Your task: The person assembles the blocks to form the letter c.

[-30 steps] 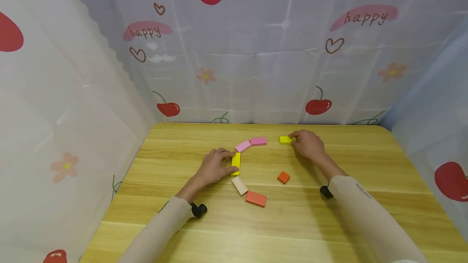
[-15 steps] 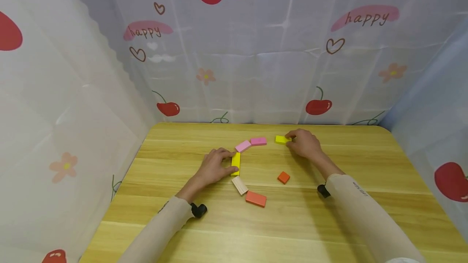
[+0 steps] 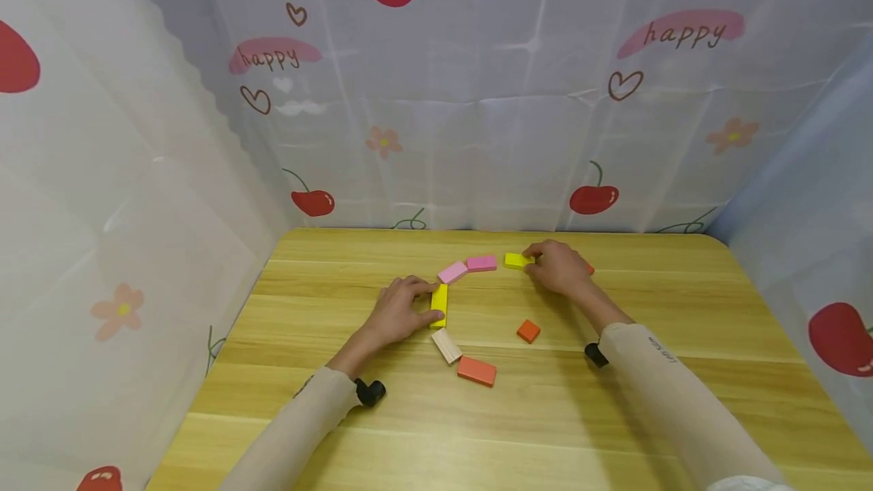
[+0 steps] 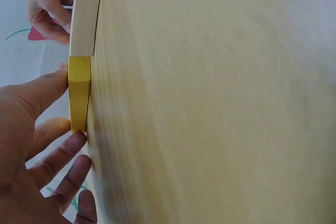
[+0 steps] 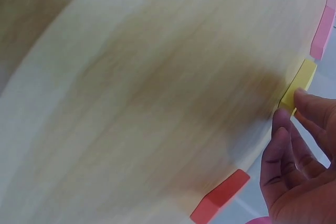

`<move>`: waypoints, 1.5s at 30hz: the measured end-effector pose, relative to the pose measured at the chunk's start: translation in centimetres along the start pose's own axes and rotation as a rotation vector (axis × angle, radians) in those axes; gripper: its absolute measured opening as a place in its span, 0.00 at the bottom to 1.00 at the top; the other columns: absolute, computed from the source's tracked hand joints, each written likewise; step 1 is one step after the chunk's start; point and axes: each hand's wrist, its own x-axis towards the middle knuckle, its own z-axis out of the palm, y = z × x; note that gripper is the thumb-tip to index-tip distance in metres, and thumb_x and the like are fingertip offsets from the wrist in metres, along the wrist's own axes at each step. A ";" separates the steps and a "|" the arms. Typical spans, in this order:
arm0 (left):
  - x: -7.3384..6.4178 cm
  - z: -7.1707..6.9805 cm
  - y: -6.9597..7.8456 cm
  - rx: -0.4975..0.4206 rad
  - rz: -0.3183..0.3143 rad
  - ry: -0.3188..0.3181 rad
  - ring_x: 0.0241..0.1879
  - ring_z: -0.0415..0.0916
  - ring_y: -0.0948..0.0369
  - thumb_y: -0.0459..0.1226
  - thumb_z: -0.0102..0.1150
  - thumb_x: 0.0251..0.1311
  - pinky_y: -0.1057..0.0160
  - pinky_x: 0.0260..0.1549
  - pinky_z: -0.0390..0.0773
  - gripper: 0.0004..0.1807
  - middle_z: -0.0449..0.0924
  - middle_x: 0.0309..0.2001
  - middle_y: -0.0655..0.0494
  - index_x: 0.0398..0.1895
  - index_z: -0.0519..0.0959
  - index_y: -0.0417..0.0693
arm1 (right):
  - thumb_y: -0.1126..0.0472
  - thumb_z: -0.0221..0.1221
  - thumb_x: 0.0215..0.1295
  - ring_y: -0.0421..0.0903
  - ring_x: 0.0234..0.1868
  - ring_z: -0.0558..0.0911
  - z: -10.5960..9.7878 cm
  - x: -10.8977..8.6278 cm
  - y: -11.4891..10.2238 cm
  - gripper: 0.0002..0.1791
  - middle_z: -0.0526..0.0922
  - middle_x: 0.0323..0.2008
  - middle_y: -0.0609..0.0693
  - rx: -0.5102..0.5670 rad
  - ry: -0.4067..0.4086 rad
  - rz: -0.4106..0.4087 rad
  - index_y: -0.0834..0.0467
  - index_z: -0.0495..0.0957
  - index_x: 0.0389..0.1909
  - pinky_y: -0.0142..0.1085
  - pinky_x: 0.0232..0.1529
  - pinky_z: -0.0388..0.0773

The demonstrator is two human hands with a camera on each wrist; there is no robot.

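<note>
My left hand (image 3: pixel 398 313) holds a long yellow block (image 3: pixel 439 304) lying on the table, thumb and forefinger at its two ends; the left wrist view shows the other fingers loosely spread. Toward the back of the table, my right hand (image 3: pixel 561 270) pinches a shorter yellow block (image 3: pixel 514 261) by its right end. To that block's left, across a small gap, is a pink block (image 3: pixel 481 264). A lighter pink block (image 3: pixel 453 273) joins it to the long yellow block's top end. Below the long one come a plain wood block (image 3: pixel 446 345) and an orange-red block (image 3: pixel 477 371).
A small orange square block (image 3: pixel 528 331) lies alone inside the curve of blocks. Another red block (image 5: pixel 220 196) lies to the right, mostly hidden behind my right hand in the head view. A printed curtain (image 3: pixel 477 165) stands along the wooden table's (image 3: pixel 546 430) back edge.
My right hand has slid the shorter yellow block leftward, narrowing the gap to the pink block. A red block has come into sight behind that hand. The left hand stays put.
</note>
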 end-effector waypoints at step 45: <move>0.1 0.3 -0.3 -0.001 0.000 0.010 0.62 0.76 0.50 0.55 0.75 0.64 0.45 0.62 0.67 0.32 0.84 0.63 0.56 0.70 0.83 0.60 | 0.56 0.67 0.74 0.59 0.56 0.86 0.8 -0.2 -1.6 0.19 0.87 0.58 0.60 -0.048 0.019 -0.019 0.56 0.87 0.62 0.54 0.47 0.84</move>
